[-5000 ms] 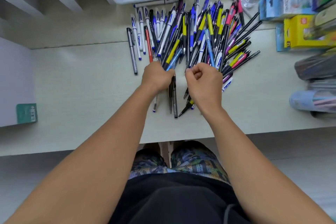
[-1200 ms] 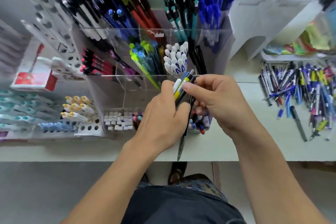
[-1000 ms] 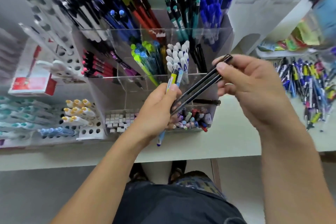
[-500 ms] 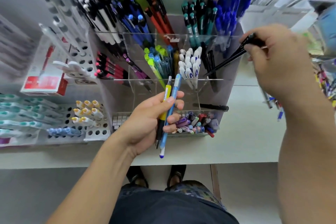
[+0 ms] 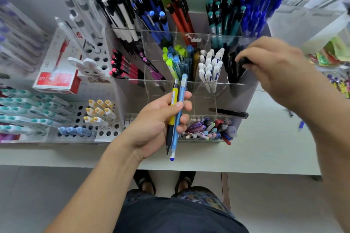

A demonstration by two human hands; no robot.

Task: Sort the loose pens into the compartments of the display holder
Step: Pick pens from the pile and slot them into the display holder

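Right hand (image 5: 272, 66) pinches black pens (image 5: 239, 66), lowering them into the clear acrylic holder's (image 5: 223, 83) compartment beneath it. Left hand (image 5: 157, 119) grips a yellow pen (image 5: 173, 104) and blue pen (image 5: 179, 108); these likely go next, matched by colour.

Look left and you see a red and white box (image 5: 56, 79) leaning by a white rack with round holes (image 5: 102, 117). Little bottles with yellow caps (image 5: 99, 109) stand in that rack. Teal and white packs (image 5: 24, 111) lie in rows beside it. Down low, your dark shorts (image 5: 178, 213) and two sandals (image 5: 144, 181) show over the grey floor (image 5: 47, 185).
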